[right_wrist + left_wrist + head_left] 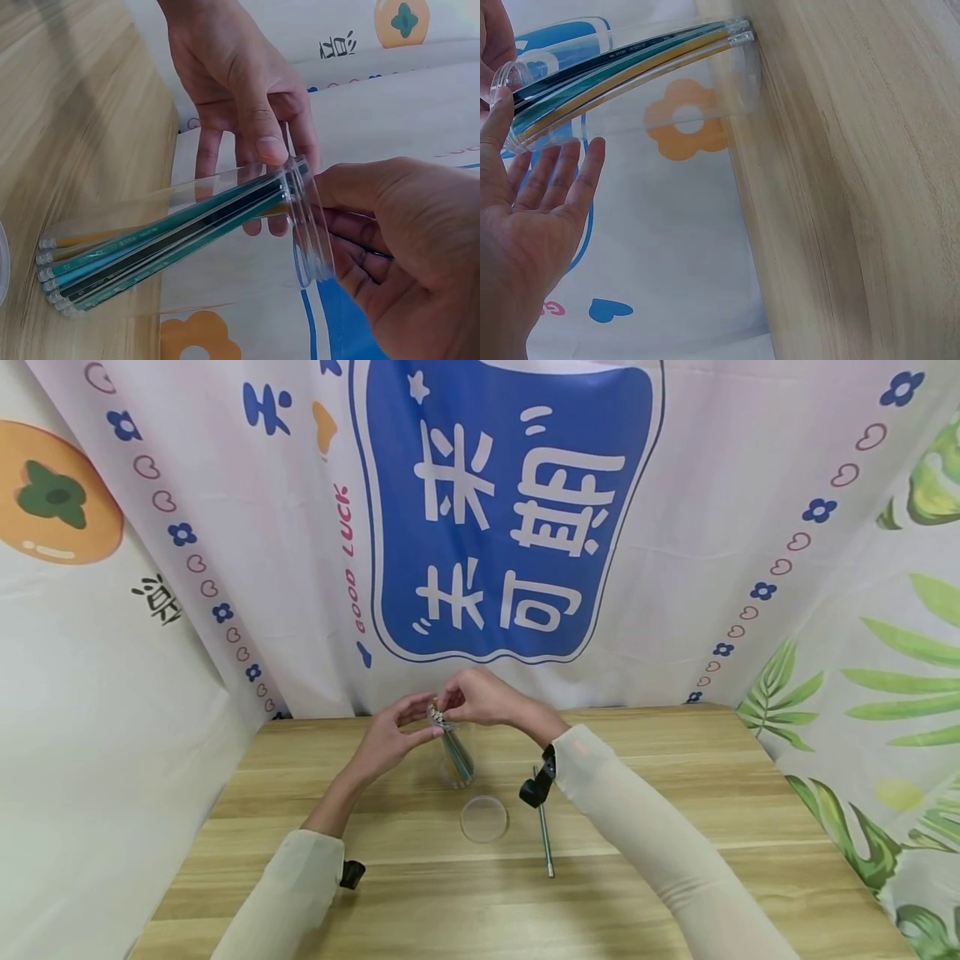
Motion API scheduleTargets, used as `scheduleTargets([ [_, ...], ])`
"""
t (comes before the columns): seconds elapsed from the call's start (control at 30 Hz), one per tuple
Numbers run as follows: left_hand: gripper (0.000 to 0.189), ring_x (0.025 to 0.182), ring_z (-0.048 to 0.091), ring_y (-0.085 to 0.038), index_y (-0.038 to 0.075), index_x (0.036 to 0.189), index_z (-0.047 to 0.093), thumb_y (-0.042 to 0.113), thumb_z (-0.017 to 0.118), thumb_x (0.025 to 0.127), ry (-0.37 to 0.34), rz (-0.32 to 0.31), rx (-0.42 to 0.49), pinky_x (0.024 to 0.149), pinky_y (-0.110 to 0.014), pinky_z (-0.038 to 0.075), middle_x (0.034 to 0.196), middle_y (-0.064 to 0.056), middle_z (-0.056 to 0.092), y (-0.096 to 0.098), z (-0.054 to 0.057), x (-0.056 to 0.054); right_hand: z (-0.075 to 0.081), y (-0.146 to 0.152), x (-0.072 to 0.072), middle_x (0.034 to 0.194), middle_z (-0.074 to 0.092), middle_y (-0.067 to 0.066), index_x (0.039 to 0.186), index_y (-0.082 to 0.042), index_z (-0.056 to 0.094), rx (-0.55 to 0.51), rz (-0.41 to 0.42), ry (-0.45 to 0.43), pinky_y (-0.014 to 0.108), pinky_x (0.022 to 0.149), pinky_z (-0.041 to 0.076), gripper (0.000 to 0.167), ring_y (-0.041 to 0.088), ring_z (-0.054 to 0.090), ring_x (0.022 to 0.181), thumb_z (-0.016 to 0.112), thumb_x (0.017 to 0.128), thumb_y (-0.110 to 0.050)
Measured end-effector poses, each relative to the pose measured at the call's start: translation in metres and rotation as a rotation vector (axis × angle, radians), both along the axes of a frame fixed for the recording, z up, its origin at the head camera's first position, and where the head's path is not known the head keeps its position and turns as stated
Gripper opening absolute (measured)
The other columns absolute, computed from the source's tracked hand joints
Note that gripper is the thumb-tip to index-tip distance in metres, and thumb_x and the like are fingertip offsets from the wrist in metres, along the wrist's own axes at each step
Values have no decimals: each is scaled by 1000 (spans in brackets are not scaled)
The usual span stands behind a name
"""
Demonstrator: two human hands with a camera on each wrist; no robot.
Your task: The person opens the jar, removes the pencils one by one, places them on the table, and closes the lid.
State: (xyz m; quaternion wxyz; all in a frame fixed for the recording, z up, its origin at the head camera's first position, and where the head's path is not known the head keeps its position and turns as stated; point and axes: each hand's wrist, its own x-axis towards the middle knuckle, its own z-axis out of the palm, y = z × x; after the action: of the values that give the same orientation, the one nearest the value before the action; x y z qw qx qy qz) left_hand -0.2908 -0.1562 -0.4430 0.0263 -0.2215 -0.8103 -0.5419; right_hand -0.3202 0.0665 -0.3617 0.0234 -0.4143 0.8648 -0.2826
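Observation:
A clear plastic jar [307, 255] stands tilted on the table, its base down and its ribbed mouth raised. Inside lean several pencils [150, 240], green, dark and yellow, their metal-capped ends at the base. My left hand [386, 739] holds the jar close to the mouth, thumb on the near side and fingers behind. At the opening, my right hand [483, 697] has its thumb and fingers curled, pinching the upper end of a yellow pencil [274, 211]; its very tip is hidden by the fingers.
A round clear lid [483, 820] lies flat on the wooden table [405, 893] in front of the jar. To its right is a single green pencil [545, 839]. A printed curtain [630, 681] hangs along the table's back edge.

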Motion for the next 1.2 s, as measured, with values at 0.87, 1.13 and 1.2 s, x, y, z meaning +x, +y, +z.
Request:
scheduleTargets([
  [0.87,62,131,64,-32,5,149,58,18,84,94,4,0,-5,107,-36,56,144,-15,64,-1,1,-3,-1,-4,-4,94,80,4,96,-5,83,2,-4,27,16,78,58,6,11,74,85,79,92,-2],
  [1.13,63,131,64,-32,5,149,58,19,84,93,-4,2,-6,107,-36,57,144,-15,64,-1,1,-2,-3,-5,-3,94,81,4,96,-6,84,7,-12,29,16,78,59,7,11,74,85,79,93,-3],
  [1.2,63,131,64,-33,5,149,58,19,84,93,-7,0,-2,107,-39,57,144,-15,64,-1,0,-2,-4,-4,-2,94,81,4,96,-6,84,0,-16,23,17,78,59,6,10,74,85,79,94,-3],
])
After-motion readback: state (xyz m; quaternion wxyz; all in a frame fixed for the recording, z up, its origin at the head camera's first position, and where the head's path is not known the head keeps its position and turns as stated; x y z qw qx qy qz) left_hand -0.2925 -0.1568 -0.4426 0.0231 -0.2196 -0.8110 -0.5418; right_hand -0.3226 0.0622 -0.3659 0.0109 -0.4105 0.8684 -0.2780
